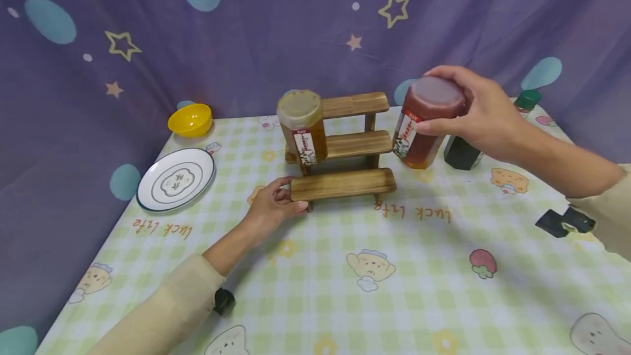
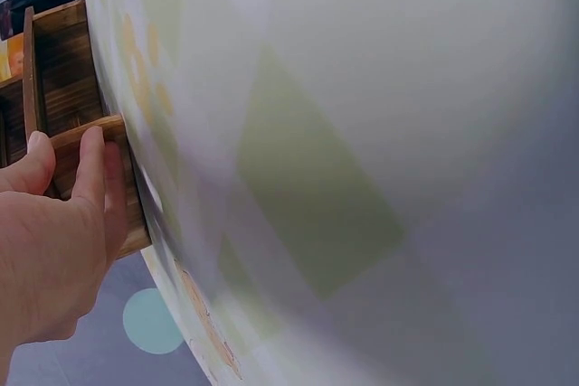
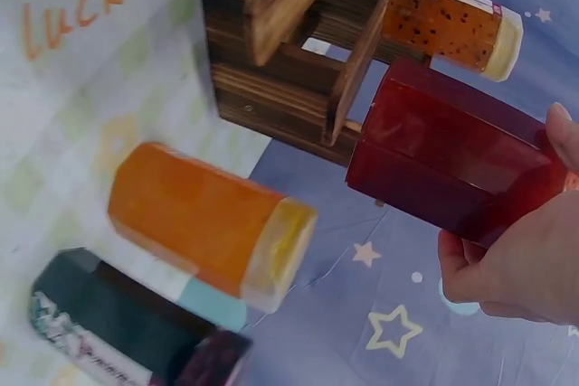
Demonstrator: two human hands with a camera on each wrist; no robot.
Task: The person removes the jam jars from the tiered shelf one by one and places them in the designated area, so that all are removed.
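My right hand (image 1: pixel 485 111) grips a dark red jar (image 1: pixel 434 103) with a pale lid around its upper part, to the right of a three-step wooden stand (image 1: pixel 345 182). In the right wrist view, the red jar (image 3: pixel 443 146) overlaps the end of a step. With thumb and fingers, my left hand (image 1: pixel 273 204) holds the left end of the stand's lowest step; the left wrist view shows its fingertips (image 2: pixel 92 142) on the wood. On the middle step, at the left, stands an amber jar (image 1: pixel 308 141) with a white label; dark specks show inside.
Right of the stand are an orange jar (image 3: pixel 194 214) and a dark jar (image 1: pixel 462 153). A green-lidded container (image 1: pixel 527 101) is farther right, partly hidden by my hand. On the left are a white plate (image 1: pixel 153 188) and a yellow bowl (image 1: pixel 191 122). A patterned curtain (image 1: pixel 276 32) hangs behind.
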